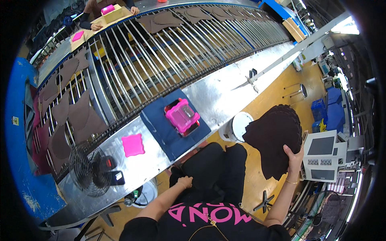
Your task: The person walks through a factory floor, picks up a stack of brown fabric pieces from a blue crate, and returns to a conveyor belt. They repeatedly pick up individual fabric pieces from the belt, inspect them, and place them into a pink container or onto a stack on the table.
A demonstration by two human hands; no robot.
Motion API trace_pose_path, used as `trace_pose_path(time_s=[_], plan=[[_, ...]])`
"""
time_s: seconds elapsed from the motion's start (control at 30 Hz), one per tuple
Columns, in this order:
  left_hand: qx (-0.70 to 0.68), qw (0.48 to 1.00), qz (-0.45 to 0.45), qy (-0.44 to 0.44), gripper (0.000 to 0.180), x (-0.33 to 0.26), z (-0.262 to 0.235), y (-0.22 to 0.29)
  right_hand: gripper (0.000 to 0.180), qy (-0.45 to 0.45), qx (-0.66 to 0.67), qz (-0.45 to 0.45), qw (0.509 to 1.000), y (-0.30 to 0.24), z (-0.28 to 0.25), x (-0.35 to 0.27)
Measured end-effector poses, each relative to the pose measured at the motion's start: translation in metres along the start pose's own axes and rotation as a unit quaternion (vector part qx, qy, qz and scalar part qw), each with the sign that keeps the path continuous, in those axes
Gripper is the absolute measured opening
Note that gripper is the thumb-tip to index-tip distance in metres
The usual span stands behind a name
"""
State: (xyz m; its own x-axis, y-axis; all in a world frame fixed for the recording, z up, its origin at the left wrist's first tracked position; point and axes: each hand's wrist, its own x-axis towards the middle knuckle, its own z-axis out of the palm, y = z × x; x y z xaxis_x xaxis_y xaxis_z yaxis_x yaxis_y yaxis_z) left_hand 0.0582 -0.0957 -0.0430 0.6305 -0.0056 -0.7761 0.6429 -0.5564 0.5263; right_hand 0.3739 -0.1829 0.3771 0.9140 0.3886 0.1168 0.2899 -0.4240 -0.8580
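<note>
Head view: the stack of dark felt pieces (273, 136) hangs off to your right over the floor, your right hand (294, 157) gripping only its lower edge. It could fan and drop. Your left hand (185, 182) rests clenched on your lap, away from the counter (225, 92).

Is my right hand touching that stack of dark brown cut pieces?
Touching. The head view shows the right hand with fingers curled over the lower edge of the stack of dark brown pieces, holding it up.

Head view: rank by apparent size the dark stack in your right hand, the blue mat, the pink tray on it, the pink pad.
1. Blue mat and dark stack: similar, unsure.
2. Pink tray.
3. Pink pad.
</note>
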Motion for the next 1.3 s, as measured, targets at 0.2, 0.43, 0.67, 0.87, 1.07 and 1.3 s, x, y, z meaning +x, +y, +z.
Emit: trace_pose_path(time_s=[0.2,0.43,0.67,0.87,1.07,1.3], plan=[[-0.157,0.985,-0.055,0.046,0.056,0.102,-0.004,0.020,0.066,-0.158,0.119,0.010,0.980,-0.007,0.040,0.114],[-0.137,0.932,-0.056,0.332,0.085,0.192,-0.016,-0.005,0.065,-0.292,0.191,0.041,0.936,0.102,0.156,0.313],[-0.121,0.903,-0.121,0.393,0.070,0.203,-0.068,-0.006,0.057,-0.339,0.030,0.037,0.940,0.274,0.291,0.453],[-0.216,0.875,-0.172,0.396,0.068,0.192,-0.083,0.011,0.072,-0.182,-0.348,-0.231,0.890,0.264,0.277,0.421],[-0.255,0.863,-0.174,0.401,0.066,0.191,-0.099,-0.004,0.072,-0.158,-0.481,-0.141,0.850,0.264,0.282,0.391],[-0.279,0.854,-0.161,0.409,0.065,0.188,-0.097,-0.015,0.077,-0.099,-0.537,-0.154,0.824,0.281,0.291,0.376]])
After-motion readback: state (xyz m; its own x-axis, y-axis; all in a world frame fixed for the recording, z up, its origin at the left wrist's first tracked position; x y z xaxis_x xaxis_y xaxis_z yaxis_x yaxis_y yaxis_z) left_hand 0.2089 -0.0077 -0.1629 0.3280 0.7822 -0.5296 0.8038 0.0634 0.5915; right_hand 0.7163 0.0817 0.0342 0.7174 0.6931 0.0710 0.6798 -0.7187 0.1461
